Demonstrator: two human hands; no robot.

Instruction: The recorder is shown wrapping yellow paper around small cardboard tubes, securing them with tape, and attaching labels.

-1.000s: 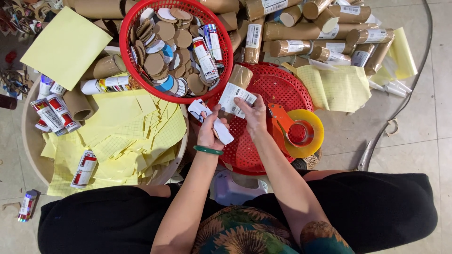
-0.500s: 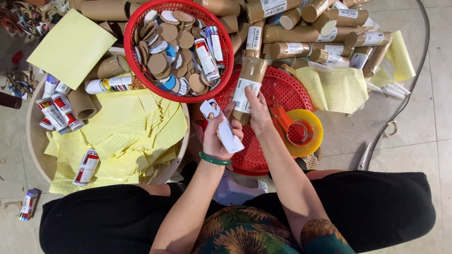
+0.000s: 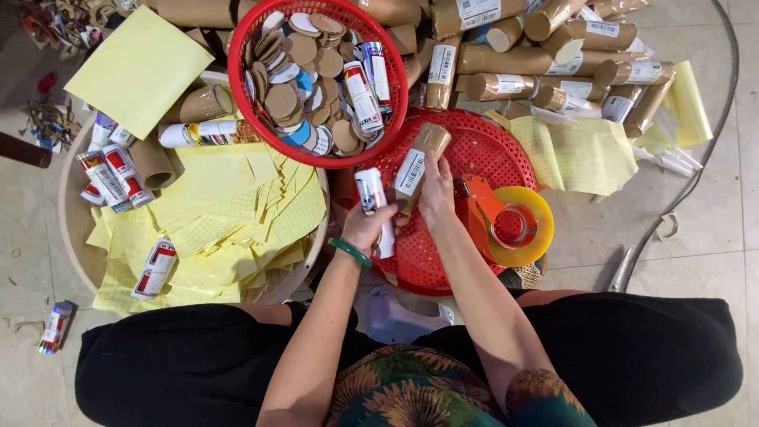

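Tiled floor (image 3: 696, 300) — strewn yellow sheets (image 3: 213, 213); cardboard tubes (image 3: 545, 59) piled

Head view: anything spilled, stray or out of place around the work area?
Yes. One small printed tube lies alone on the floor at lower left, apart from the round board holding the others. Cardboard scraps also litter the floor at left.

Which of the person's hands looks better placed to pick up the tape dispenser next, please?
Probably the right hand: it is beside the orange tape dispenser on the flat red basket, though it holds a cardboard tube. The left hand grips a white can, farther away.
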